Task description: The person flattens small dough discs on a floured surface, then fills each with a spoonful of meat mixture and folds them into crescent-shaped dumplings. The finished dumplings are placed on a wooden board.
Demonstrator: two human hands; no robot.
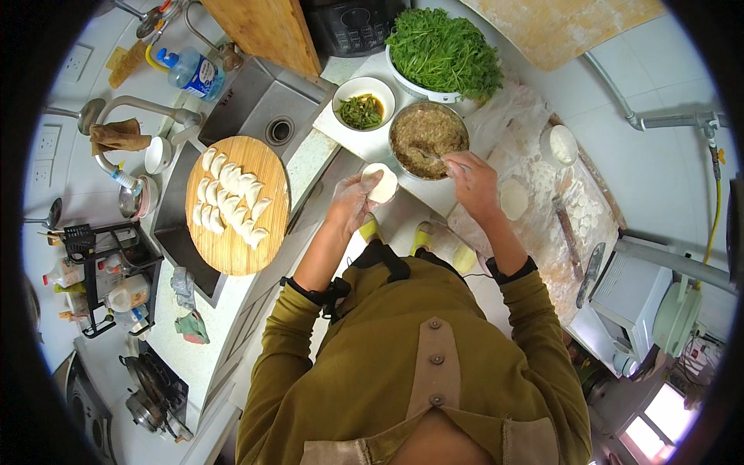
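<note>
A round dumpling wrapper (382, 185) lies flat on the fingers of my left hand (350, 200), the thumb resting on its edge. My right hand (472, 181) grips a metal spoon (429, 155), whose bowl end sits in the minced filling. That filling fills a metal bowl (401, 164) on the white counter corner. Another rolled wrapper (514, 198) lies on the floured board (485, 229), right of my right hand. To the left, several folded dumplings (231, 205) rest in rows on a round bamboo board (264, 165) set across the sink.
Behind the filling stand a white bowl of chopped greens (360, 113) and a colander heaped with leafy greens (444, 52). On the floured board lie a rolling pin (567, 235), a knife (591, 274), dough pieces (583, 210) and a flour bowl (559, 145). A faucet (145, 104) arches beside the sink.
</note>
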